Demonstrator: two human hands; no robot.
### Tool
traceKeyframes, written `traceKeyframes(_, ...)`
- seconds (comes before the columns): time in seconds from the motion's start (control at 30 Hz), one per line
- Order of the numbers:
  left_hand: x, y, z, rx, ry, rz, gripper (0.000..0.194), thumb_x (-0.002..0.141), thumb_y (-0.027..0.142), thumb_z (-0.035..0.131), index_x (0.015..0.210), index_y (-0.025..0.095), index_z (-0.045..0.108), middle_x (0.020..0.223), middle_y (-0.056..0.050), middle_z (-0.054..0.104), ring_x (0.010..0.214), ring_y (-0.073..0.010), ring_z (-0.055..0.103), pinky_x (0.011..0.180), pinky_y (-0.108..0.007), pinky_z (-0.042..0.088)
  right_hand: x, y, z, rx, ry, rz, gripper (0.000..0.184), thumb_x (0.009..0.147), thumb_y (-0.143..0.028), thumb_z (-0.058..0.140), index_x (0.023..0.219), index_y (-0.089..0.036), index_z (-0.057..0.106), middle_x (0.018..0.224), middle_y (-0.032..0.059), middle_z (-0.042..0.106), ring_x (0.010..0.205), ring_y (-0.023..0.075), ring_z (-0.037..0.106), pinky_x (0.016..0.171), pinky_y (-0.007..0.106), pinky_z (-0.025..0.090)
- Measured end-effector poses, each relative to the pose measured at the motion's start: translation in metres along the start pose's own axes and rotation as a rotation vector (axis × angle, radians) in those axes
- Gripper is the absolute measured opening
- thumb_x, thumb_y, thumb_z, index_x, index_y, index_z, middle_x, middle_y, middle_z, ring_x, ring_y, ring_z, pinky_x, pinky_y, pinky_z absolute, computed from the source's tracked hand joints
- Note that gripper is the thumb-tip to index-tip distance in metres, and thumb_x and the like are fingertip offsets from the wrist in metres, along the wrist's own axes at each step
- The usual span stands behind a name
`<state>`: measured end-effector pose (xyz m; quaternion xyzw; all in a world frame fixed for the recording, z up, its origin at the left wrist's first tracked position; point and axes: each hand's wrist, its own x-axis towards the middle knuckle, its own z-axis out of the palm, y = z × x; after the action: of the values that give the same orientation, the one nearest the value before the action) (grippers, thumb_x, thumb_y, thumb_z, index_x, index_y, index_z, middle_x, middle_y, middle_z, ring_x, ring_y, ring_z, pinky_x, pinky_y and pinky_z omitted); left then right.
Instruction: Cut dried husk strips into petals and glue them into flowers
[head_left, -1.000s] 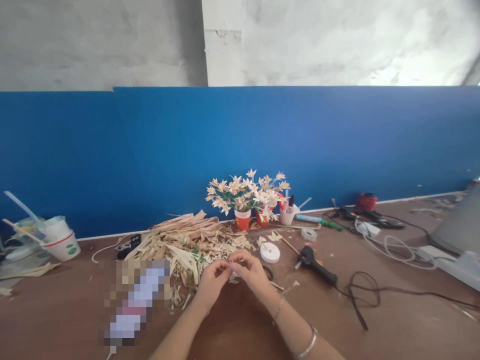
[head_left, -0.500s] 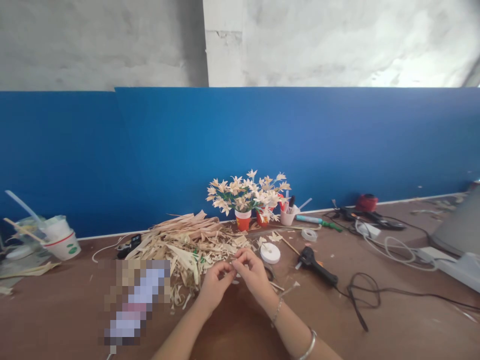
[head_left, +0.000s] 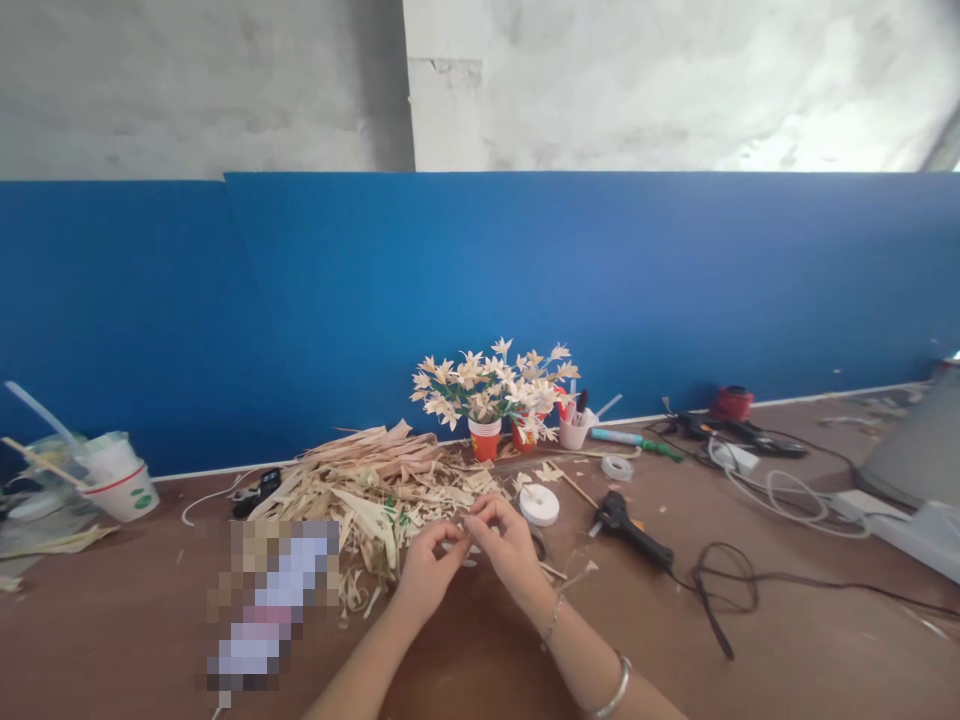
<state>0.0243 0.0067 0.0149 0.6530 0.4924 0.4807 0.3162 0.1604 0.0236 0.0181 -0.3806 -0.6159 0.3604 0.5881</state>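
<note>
My left hand (head_left: 429, 568) and my right hand (head_left: 504, 543) meet at the fingertips over the table, just in front of a heap of dry husk strips (head_left: 367, 480). Both hands are closed in a pinch. Whatever sits between the fingertips is too small and too hidden to name. A little pale scrap shows just under the fingers. Beyond the hands, pale husk flowers (head_left: 487, 382) on green stems stand in an orange-and-white cup (head_left: 484, 440), with a second red cup beside it. A white roll of tape (head_left: 539, 505) lies close to my right hand.
To the right lies a black glue gun (head_left: 634, 532) with its cord looping over the table. Farther right are white cables (head_left: 787, 500) and a power strip (head_left: 907, 535). A blurred-out phone-like object (head_left: 274, 610) lies left. A white cup (head_left: 124, 490) stands far left; a blue panel (head_left: 337, 300) rises behind.
My hands have shifted very slightly right, and the fingers have moved a little while staying pinched together. Everything on the table stays in place.
</note>
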Motion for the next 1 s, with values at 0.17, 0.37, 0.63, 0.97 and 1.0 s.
traceKeyframes(0.17,0.0,-0.002,0.0,0.035,0.02,0.032,0.023,0.074,0.037,0.055,0.061,0.018,0.059,0.067,-0.002,0.06,0.07,-0.018,0.055,0.068,-0.028,0.043,0.005,-0.009,-0.002,-0.143,-0.04,-0.062,0.012,0.074,-0.024,0.058,0.064,-0.017,0.055,0.079,0.0029,0.059,0.076,0.0158,0.055,0.068,0.026,0.041)
traceKeyframes(0.37,0.001,-0.004,-0.002,0.059,0.043,-0.004,0.023,0.073,0.038,0.056,0.062,0.018,0.061,0.07,-0.004,0.063,0.072,-0.0197,0.057,0.07,-0.03,0.044,0.035,-0.039,-0.07,-0.732,0.013,0.14,0.014,0.079,-0.025,0.048,0.08,-0.019,0.061,0.082,0.0048,0.065,0.077,0.0175,0.059,0.069,0.027,0.042)
traceKeyframes(0.63,0.001,-0.008,-0.001,0.031,0.053,-0.036,0.025,0.072,0.041,0.058,0.065,0.018,0.064,0.068,-0.003,0.065,0.067,-0.019,0.057,0.066,-0.029,0.045,0.014,-0.027,-0.168,-1.405,0.064,0.672,0.031,0.066,-0.013,0.056,0.097,-0.012,0.063,0.102,0.0217,0.06,0.1,0.0369,0.056,0.076,0.044,0.04)
traceKeyframes(0.97,0.001,-0.006,-0.004,0.02,0.05,-0.065,0.028,0.071,0.045,0.057,0.066,0.018,0.064,0.066,-0.002,0.065,0.066,-0.0194,0.057,0.066,-0.029,0.045,0.004,-0.003,-0.18,-1.412,0.114,0.69,0.026,0.079,-0.02,0.048,0.104,-0.012,0.05,0.102,0.0182,0.056,0.101,0.0316,0.056,0.079,0.044,0.039)
traceKeyframes(1.0,0.001,-0.006,-0.004,0.02,0.051,-0.066,0.028,0.07,0.045,0.057,0.066,0.018,0.064,0.066,-0.002,0.065,0.066,-0.0194,0.057,0.066,-0.029,0.045,0.003,-0.002,-0.183,-1.4,0.115,0.688,0.026,0.079,-0.02,0.048,0.104,-0.013,0.05,0.103,0.0177,0.056,0.102,0.0313,0.055,0.079,0.044,0.039)
